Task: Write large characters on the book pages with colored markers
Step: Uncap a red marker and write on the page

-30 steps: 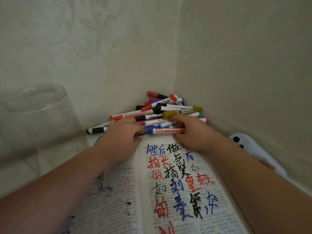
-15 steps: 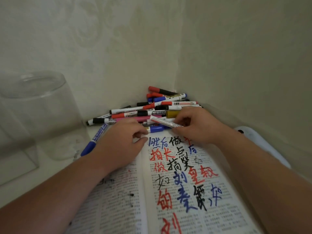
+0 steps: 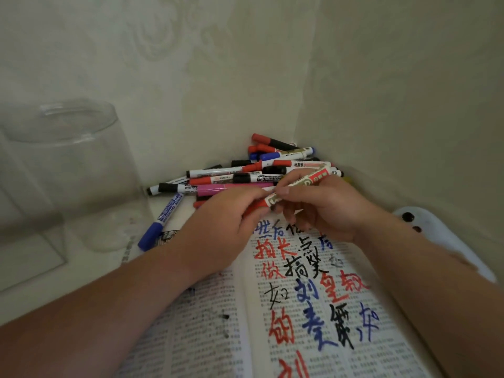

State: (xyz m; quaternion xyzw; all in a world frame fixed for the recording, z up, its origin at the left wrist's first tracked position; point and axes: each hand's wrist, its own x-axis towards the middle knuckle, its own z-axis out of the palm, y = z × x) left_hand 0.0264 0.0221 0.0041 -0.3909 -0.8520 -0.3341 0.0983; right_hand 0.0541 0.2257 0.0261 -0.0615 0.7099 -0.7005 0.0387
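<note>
step: we seem to be uncapping a red marker (image 3: 309, 181) — held over the top edge of the book (image 3: 313, 301), near the marker pile (image 3: 240, 177) in the far corner of the desk (image 3: 95, 276) | grip: our left hand (image 3: 218, 230) curls round the cap end, our right hand (image 3: 327, 211) pinches the barrel | next: a straight pull apart — then the page

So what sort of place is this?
Likely a room in a home, though that's a guess: patterned wallpaper meeting in a corner, a loose heap of markers, and a printed book written over.
</note>
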